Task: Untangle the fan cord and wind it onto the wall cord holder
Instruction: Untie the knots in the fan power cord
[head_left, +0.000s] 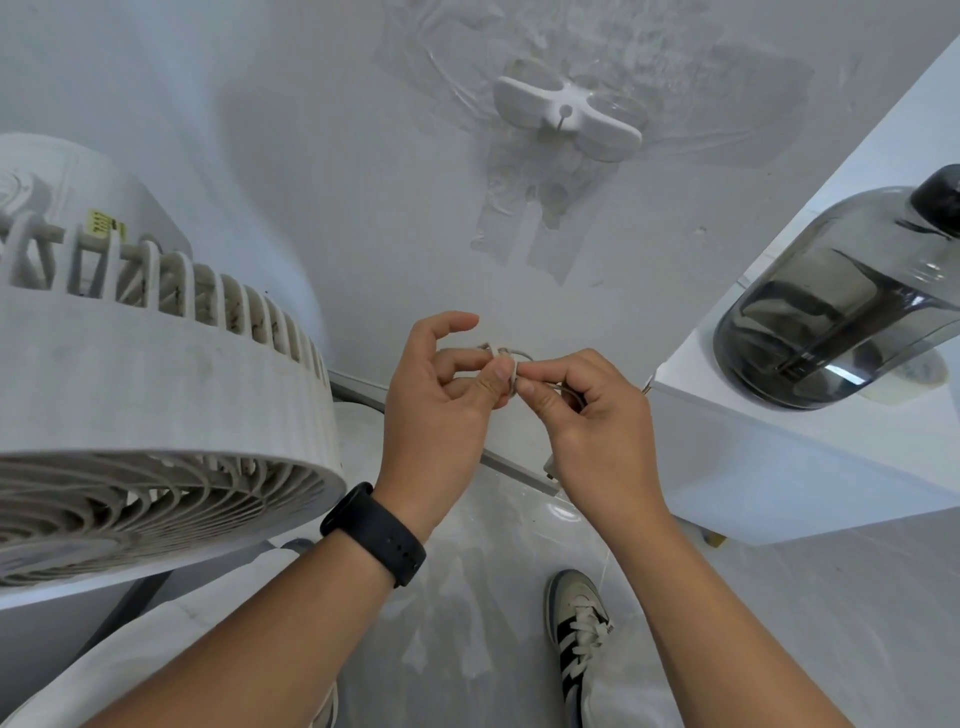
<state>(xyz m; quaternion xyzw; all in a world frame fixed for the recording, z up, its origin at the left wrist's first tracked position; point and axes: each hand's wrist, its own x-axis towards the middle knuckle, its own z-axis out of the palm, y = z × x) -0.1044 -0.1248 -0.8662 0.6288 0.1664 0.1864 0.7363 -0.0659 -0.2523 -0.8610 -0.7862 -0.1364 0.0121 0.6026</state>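
- No legible text anywhere.
- Yellow sticker (105, 224) on the back of the white fan (156, 395) carries dark print, too small and blurred to read.

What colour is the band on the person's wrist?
Black. The wristband sits on the left wrist, clearest in the head view.

Knotted pale cord (511, 364) mid-air below empty white wall cord holder (566, 111), right of white fan (156, 415).

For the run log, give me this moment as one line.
phase: untangling | both hands pinch knotted cord | wall cord holder bare | fan at left
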